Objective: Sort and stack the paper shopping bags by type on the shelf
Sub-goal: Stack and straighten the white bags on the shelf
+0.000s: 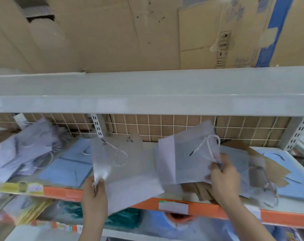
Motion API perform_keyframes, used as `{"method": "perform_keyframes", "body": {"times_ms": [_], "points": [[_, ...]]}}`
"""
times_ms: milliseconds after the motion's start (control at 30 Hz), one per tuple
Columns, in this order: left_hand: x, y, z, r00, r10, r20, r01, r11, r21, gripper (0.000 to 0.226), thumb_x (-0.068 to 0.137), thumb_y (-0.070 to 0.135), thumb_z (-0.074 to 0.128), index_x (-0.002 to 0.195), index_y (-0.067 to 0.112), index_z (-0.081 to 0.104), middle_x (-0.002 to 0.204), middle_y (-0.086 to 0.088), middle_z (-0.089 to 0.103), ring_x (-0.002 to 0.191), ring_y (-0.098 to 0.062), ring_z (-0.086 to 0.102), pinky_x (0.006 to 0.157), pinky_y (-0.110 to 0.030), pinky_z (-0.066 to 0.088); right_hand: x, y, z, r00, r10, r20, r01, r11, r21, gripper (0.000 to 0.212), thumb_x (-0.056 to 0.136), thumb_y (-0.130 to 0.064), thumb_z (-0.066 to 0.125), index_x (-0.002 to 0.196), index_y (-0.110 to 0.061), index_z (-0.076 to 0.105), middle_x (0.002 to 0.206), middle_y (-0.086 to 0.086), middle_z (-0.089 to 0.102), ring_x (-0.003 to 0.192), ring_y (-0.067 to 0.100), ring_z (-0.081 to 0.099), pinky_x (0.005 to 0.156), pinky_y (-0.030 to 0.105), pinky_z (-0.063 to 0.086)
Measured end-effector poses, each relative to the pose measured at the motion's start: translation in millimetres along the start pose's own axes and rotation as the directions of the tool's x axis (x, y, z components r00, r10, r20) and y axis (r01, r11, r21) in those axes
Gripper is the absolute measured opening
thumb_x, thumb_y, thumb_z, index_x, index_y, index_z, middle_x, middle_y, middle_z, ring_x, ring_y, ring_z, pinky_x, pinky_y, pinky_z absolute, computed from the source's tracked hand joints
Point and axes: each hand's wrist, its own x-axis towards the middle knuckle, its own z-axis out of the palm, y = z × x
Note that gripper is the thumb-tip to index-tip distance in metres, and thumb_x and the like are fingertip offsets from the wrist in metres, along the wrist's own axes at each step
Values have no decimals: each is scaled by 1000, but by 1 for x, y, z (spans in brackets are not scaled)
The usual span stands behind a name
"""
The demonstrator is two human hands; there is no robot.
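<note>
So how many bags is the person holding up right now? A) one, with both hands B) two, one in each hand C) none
B: the left hand grips one white bag and the right hand grips another white bag.

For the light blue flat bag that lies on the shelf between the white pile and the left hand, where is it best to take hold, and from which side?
Probably the near edge of the light blue bag, approached from the front of the shelf. It lies flat, that edge faces the person, and nothing covers it. Its right part goes under the white bag that the left hand holds, so the right side is blocked.
</note>
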Motion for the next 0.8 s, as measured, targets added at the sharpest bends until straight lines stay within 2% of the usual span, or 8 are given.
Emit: {"method": "perform_keyframes", "body": {"times_ms": [167, 267, 367, 433, 500, 567, 667, 800], "points": [[29, -28, -66, 999, -49, 23, 47, 998, 51, 7, 98, 21, 48, 101, 17, 52, 83, -11, 58, 72, -23, 52, 68, -37, 38, -51, -24, 49, 996, 62, 68, -63, 998, 27, 19, 85, -11, 50, 88, -30, 52, 58, -1, 62, 55, 27, 66, 65, 45, 54], [47, -40, -108, 999, -32, 34, 30, 997, 68, 4, 98, 18, 48, 95, 16, 51, 75, -10, 52, 69, -26, 46, 66, -36, 34, -78, -37, 79, 994, 70, 85, -76, 995, 63, 20, 86, -11, 52, 85, -31, 52, 58, -2, 63, 50, 20, 66, 69, 42, 52], [61, -50, -147, 999, -14, 37, 12, 999, 44, 8, 97, 13, 48, 94, 19, 53, 77, -3, 53, 72, -18, 48, 69, -32, 36, -105, -51, 108, 993, 74, 97, -87, 987, 137, 19, 87, -10, 52, 85, -30, 54, 68, -1, 65, 43, 12, 63, 66, 36, 49], [71, -58, -172, 1000, -8, 21, 7, 999, 42, 14, 96, 11, 49, 87, 20, 53, 74, -2, 53, 69, -12, 47, 64, -20, 35, -121, -59, 125, 991, 76, 111, -94, 982, 166, 19, 87, -10, 51, 86, -28, 57, 70, 0, 66, 42, 11, 62, 62, 32, 45], [80, -66, -195, 999, -37, -11, 37, 997, 65, 13, 96, 14, 51, 84, 19, 51, 70, -3, 50, 70, -20, 45, 60, -24, 33, -135, -66, 143, 985, 87, 150, -118, 971, 210, 19, 88, -7, 52, 87, -25, 59, 70, 2, 65, 41, 12, 62, 61, 33, 46], [88, -74, -216, 991, -125, -44, 127, 990, 58, 3, 94, 25, 55, 96, 22, 56, 82, -8, 60, 83, -29, 52, 71, -36, 37, -147, -74, 160, 976, 96, 197, -142, 962, 233, 22, 88, -6, 52, 86, -26, 60, 71, 4, 65, 42, 14, 62, 63, 38, 48], [102, -85, -245, 989, -129, -74, 134, 989, 61, 28, 90, 31, 59, 106, 9, 57, 92, -23, 62, 95, -37, 56, 75, -39, 35, -159, -87, 187, 965, 74, 251, -135, 962, 238, 29, 89, -4, 52, 83, -31, 60, 68, 4, 64, 43, 19, 62, 64, 41, 50], [119, -91, -273, 979, -134, -153, 143, 989, 45, 35, 71, 39, 49, 87, 8, 49, 67, -18, 46, 73, -36, 44, 72, -35, 30, -163, -104, 223, 951, 13, 307, -88, 969, 232, 28, 89, -5, 52, 86, -31, 61, 69, 5, 64, 51, 23, 64, 64, 43, 55]]}}
